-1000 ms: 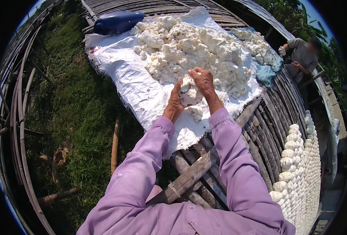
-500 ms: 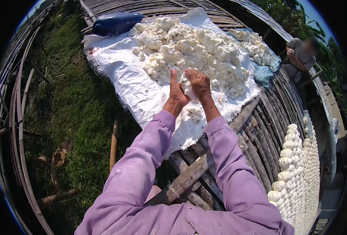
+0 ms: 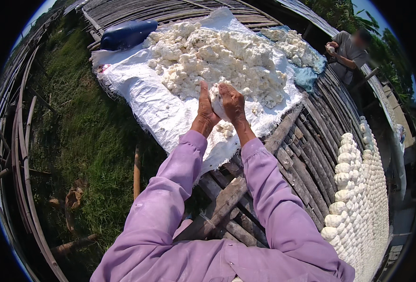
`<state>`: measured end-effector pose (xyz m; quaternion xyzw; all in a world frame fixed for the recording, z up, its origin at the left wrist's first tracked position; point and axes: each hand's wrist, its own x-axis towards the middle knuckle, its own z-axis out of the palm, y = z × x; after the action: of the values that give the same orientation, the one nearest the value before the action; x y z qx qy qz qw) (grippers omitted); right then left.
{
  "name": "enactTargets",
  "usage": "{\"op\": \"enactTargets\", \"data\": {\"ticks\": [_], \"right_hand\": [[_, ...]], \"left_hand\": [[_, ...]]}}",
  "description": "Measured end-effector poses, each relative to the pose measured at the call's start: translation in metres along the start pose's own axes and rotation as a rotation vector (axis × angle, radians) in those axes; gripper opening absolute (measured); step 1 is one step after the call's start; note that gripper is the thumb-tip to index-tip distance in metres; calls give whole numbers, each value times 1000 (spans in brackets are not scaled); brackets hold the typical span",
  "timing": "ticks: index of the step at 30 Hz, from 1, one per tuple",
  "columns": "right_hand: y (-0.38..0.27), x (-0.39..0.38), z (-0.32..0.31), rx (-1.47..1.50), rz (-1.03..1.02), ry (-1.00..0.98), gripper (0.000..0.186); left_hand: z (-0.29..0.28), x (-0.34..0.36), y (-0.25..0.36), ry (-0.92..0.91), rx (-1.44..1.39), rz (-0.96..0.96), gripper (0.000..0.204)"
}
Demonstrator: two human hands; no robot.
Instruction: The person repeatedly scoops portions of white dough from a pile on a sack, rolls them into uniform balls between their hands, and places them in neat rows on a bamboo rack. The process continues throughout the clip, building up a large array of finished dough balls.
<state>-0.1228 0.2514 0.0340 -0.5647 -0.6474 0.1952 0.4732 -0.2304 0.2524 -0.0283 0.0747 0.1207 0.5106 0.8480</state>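
My left hand (image 3: 206,112) and my right hand (image 3: 233,104) are cupped together around a white, dough-like lump (image 3: 216,97), with both thumbs up. Only part of the lump shows between the palms. Just beyond my fingers rises a large heap of crumbly off-white dough-like material (image 3: 208,58). It lies on a white woven sheet (image 3: 147,101) with frayed edges. A few loose crumbs (image 3: 225,129) sit on the sheet between my wrists.
A dark blue plastic jug (image 3: 129,35) lies at the sheet's far left corner. Another crumbly heap (image 3: 297,49) rests on blue cloth. Rows of white balls (image 3: 343,188) cover the right of the pole platform (image 3: 306,162). A co-worker (image 3: 349,54) stands far right; grass (image 3: 100,160) drops away left.
The view has shifted slightly, so the sheet and heap appear farther left. My hands stay closed around the lump, pressed a little differently. The co-worker's hands have moved.
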Motion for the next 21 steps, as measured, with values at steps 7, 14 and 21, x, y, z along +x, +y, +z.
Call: {"op": "enactTargets", "data": {"ticks": [7,14,21], "right_hand": [[-1,-56,-34,20,56,-125,61],[-27,-54,-90,-274,-457,338,49],[-3,-118,-126,-127,-338,419,63]], "left_hand": [[-9,-17,-18,71,50,116,96],[38,-29,-59,-38,245,67,81],[63,-55,-123,-90,123,-4,101]]}}
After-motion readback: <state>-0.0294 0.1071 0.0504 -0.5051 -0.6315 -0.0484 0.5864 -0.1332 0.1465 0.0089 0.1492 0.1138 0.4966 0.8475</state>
